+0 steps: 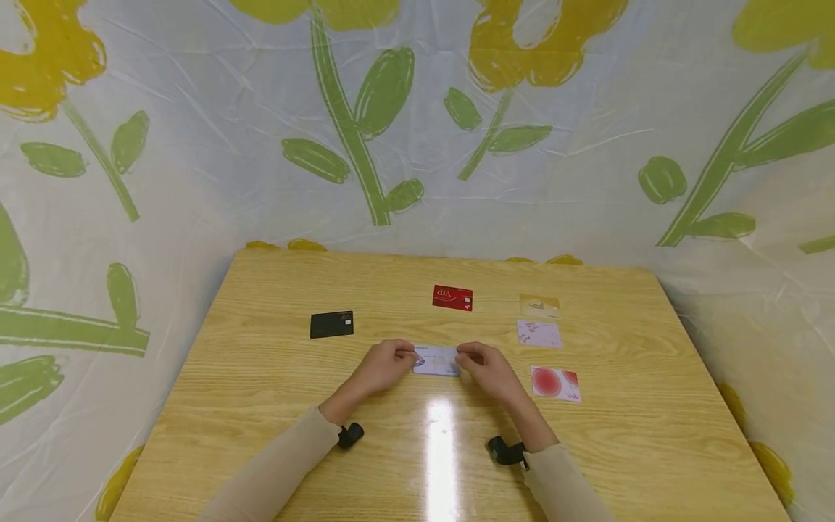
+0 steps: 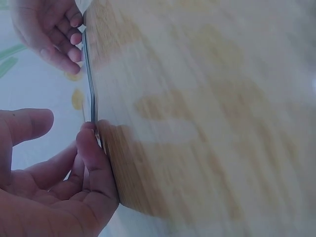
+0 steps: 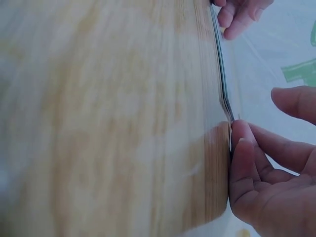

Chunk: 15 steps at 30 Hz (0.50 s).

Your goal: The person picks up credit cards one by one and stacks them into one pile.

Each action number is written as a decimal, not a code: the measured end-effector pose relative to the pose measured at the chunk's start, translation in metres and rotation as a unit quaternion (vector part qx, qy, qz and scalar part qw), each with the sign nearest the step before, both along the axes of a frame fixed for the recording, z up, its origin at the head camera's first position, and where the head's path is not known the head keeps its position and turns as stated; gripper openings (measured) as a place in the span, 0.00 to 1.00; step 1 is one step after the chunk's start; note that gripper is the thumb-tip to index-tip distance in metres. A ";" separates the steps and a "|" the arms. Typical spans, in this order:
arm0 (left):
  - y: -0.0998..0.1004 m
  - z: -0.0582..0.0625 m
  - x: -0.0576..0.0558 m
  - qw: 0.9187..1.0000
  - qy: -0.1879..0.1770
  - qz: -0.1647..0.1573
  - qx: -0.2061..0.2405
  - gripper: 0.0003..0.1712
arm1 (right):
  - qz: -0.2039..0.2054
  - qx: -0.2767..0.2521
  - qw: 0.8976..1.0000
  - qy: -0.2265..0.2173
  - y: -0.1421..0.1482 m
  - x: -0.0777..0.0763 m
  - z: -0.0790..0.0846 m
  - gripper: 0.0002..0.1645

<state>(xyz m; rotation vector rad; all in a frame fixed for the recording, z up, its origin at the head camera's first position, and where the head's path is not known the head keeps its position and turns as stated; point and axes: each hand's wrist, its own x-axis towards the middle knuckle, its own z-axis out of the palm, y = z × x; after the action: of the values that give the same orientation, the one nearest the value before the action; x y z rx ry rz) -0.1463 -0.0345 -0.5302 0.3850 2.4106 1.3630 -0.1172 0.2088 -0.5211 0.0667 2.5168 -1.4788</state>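
A pale lavender plastic card [image 1: 437, 360] with gold print lies crosswise between my two hands, low over the wooden table. My left hand [image 1: 389, 362] grips its left end with the fingertips. At the right end, my right hand [image 1: 485, 366] pinches the card in the same way. Both wrist views show the card nearly edge-on, as a thin dark strip [image 2: 91, 79] along the table surface. One digit of each hand stands apart from the card there, while the others meet its end.
A black card [image 1: 332, 325] lies to the left and a red card [image 1: 453, 298] farther back. On the right, a gold card [image 1: 539, 306], a pale flowered card [image 1: 539, 334] and a white card with red circles [image 1: 555, 383] form a column. Flower-printed cloth [image 1: 235, 167] surrounds the table [image 1: 261, 406].
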 end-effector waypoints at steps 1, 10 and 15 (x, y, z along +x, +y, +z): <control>-0.001 0.000 0.001 1.000 -0.001 0.001 0.001 0.20 | 0.001 0.001 1.000 0.001 0.000 0.000 0.001 0.18; -0.016 0.005 0.003 0.999 0.007 0.033 0.003 0.20 | 0.015 -0.001 0.999 0.038 -0.008 -0.002 0.015 0.20; -0.034 0.009 0.003 0.998 0.015 0.054 0.012 0.21 | 0.036 -0.015 0.998 0.055 -0.021 -0.010 0.024 0.20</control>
<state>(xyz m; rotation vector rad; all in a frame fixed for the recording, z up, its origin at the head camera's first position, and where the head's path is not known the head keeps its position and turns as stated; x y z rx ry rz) -0.1436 -0.0680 -0.5214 0.2865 2.4743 1.4430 -0.1269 0.1874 -0.4969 -0.1127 2.5529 -1.5301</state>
